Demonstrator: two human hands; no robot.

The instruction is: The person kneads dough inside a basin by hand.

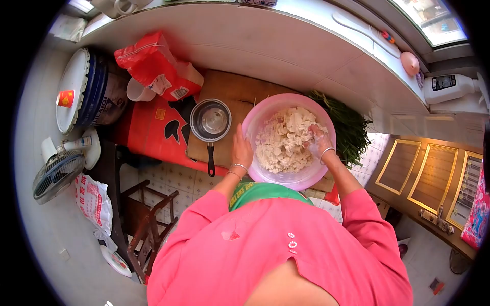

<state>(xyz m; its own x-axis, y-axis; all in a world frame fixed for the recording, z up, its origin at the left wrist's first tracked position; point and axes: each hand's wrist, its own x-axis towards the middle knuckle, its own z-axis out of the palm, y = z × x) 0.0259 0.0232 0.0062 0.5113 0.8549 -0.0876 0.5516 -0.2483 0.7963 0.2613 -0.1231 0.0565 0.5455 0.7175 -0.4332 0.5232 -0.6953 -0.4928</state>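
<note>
A large pink bowl [248,122] holds a crumbly, pale, floury dough [288,140]. My left hand [242,150] grips the bowl's left side at the rim. Inside the bowl, my right hand [320,142] is at the right edge of the dough, its floury fingers closed into the lumps and partly hidden by them. Left of the bowl stands a small saucepan [211,120] with a black handle, apparently with clear liquid in it. Each wrist wears a bangle.
A red bag [166,71] and a white cup [140,91] stand at the table's back left, near a large bucket [94,92]. Long green leafy stalks [349,130] lie right of the bowl. A fan [58,173] and a wooden chair [150,214] are at left.
</note>
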